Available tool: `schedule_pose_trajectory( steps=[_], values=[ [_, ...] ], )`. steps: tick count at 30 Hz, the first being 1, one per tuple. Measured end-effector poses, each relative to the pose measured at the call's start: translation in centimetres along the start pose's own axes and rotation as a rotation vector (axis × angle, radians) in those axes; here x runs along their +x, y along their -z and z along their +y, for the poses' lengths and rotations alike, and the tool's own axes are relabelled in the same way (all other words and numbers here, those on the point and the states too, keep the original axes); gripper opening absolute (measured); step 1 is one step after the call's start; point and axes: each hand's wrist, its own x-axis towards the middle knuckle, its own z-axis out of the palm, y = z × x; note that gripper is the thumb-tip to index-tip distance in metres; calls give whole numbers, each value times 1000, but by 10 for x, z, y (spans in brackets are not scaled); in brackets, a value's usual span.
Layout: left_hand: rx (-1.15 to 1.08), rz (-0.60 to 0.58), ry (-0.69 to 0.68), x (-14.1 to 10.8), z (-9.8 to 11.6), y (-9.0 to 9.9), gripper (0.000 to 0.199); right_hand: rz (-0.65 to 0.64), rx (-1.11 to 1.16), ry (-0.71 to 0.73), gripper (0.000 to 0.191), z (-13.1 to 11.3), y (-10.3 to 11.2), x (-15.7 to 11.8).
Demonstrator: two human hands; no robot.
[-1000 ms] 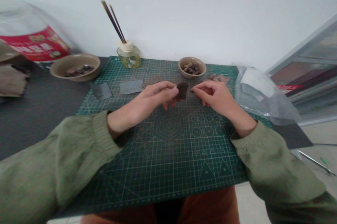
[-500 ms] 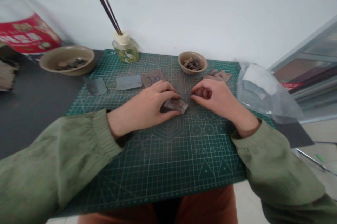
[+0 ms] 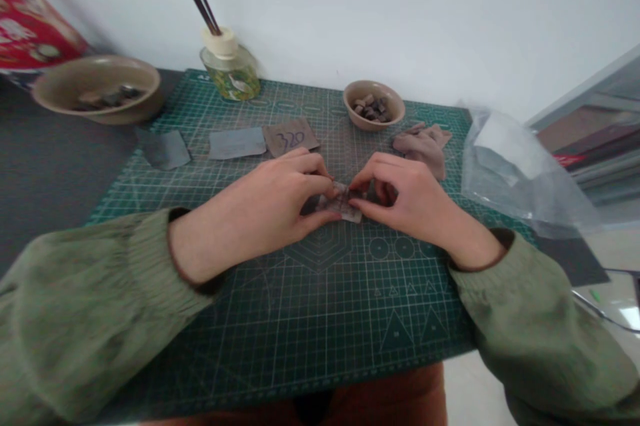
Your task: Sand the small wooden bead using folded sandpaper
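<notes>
Scrap (image 3: 341, 206) now pinched at the fingertips, we note: left hand (image 3: 260, 196) and right hand (image 3: 405, 203) both grasp it.

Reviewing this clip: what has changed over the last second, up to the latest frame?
The left hand and right hand have come together and lowered. Both now pinch a small creased sheet low over the cutting mat, a paler face showing where a dark piece was held higher earlier. The card marked 320 is now uncovered. The small bowl, large bowl, grey sheets and diffuser bottle stayed put.
</notes>
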Motion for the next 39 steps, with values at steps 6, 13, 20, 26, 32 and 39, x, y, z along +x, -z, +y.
schedule_pose_trajectory(
  steps=[6,13,20,26,32,39],
  values=[
    [54,-50,60,0,5,4,26,49,58,4,16,-6,0,0],
    [51,-77,90,1,6,5,23,-58,202,-11,26,-6,-4,0],
    [-26,-46,95,-1,5,4,20,-66,240,-77,22,-8,-5,2],
    [-11,-42,114,-2,6,3,19,-73,119,-30,13,-4,-4,2],
    [-43,-67,129,-3,6,2,20,-62,62,-72,21,-2,-6,1],
    [-24,-68,141,-1,7,3,19,-65,55,-66,15,1,-9,1]
  ],
)
